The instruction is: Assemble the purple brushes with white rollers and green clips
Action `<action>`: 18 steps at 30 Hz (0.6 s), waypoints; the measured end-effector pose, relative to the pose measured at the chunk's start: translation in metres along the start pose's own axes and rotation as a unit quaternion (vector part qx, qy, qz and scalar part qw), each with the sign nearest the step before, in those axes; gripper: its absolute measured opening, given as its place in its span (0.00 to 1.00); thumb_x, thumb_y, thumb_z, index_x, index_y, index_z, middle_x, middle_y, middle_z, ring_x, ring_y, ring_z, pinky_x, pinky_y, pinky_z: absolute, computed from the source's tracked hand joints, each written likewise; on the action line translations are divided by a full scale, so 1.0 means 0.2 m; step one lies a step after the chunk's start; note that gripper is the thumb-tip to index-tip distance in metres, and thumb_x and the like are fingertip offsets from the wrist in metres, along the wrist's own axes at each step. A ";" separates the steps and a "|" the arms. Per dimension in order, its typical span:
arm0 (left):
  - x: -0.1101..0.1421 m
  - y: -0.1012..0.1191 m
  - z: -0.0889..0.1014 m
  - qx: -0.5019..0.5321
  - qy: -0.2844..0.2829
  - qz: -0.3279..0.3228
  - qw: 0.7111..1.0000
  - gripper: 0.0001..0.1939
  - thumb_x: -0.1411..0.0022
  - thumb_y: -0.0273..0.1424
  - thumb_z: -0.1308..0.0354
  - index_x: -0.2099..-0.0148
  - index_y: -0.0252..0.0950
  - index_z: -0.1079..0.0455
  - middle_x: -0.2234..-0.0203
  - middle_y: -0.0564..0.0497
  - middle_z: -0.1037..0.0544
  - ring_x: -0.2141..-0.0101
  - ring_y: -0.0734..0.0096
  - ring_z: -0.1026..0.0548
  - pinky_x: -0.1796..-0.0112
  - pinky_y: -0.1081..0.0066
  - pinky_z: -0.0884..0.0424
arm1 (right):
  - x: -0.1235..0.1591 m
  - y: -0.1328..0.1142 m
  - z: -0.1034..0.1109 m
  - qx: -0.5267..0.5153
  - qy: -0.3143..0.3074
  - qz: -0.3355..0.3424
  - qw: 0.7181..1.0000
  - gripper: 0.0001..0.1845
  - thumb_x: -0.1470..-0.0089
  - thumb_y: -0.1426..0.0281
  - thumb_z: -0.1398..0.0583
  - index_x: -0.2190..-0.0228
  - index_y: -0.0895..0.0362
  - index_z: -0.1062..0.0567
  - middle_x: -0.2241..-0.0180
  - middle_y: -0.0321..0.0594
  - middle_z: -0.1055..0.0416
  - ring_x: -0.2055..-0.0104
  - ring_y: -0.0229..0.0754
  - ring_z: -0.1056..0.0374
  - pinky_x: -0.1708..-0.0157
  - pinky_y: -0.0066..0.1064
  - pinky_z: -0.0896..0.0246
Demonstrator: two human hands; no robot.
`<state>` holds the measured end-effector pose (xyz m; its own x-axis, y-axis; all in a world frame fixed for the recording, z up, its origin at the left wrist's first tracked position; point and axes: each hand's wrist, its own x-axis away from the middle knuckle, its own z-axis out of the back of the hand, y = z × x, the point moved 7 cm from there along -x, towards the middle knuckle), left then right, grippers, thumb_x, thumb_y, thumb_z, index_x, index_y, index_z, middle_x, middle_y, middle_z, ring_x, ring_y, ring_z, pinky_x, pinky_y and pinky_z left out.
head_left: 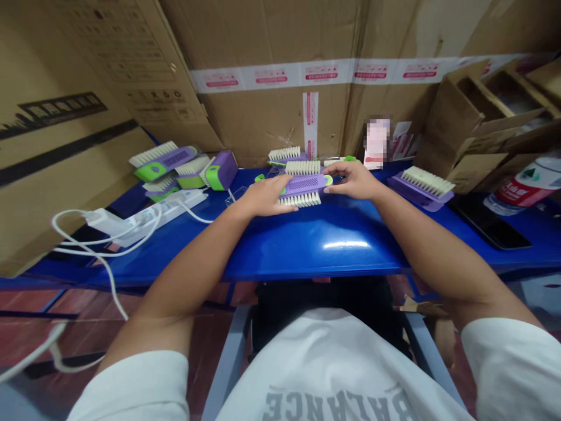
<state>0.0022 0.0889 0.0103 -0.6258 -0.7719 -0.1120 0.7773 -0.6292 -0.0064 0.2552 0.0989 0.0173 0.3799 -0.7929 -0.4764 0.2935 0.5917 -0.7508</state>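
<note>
A purple brush [302, 185] with green ends and rows of white bristles is held level just above the blue table. My left hand [265, 196] closes around its left end, thumb over the top. At the other end, my right hand [354, 180] pinches near the round green cap [328, 180] between thumb and fingers. Behind the held brush, further white bristles [302, 168] show, partly covered by it. Another brush [287, 154] lies farther back. Bits of green plastic [349, 158] peek out beyond my right fingers.
Several brushes [169, 159] are piled at left, behind a white power strip [153, 222] with looping cables. An upturned purple brush [423, 187], a black phone [491, 219] and a bottle [526, 184] stand or lie at right. Cardboard [272, 117] walls the back.
</note>
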 end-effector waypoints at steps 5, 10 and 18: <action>0.00 0.00 0.00 0.006 -0.005 0.008 1.000 0.54 0.30 0.54 0.29 0.15 0.34 0.42 0.22 0.32 0.28 0.26 0.34 0.23 0.29 0.47 0.25 | 0.01 -0.03 0.01 -0.004 0.003 -0.010 1.000 0.30 0.60 0.51 0.16 0.59 0.56 0.09 0.58 0.47 0.10 0.54 0.53 0.16 0.55 0.41 0.17; 0.00 0.00 -0.01 0.017 -0.004 0.008 1.000 0.55 0.31 0.54 0.29 0.15 0.34 0.42 0.22 0.31 0.28 0.26 0.33 0.23 0.30 0.47 0.25 | 0.01 -0.07 0.01 0.010 0.014 0.001 1.000 0.28 0.58 0.51 0.17 0.61 0.55 0.10 0.59 0.46 0.11 0.55 0.53 0.16 0.55 0.40 0.17; 0.00 -0.01 -0.01 0.018 0.018 -0.002 1.000 0.53 0.31 0.54 0.29 0.15 0.34 0.41 0.24 0.31 0.25 0.28 0.33 0.22 0.31 0.47 0.23 | 0.02 -0.07 0.00 0.008 0.023 0.014 1.000 0.24 0.56 0.53 0.19 0.62 0.56 0.09 0.61 0.43 0.11 0.57 0.51 0.16 0.57 0.38 0.17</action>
<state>0.0014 0.0909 0.0076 -0.6262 -0.7657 -0.1472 0.7710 -0.6362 0.0295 0.2523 0.0874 0.0259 0.3472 -0.7815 -0.5184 0.2971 0.6160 -0.7296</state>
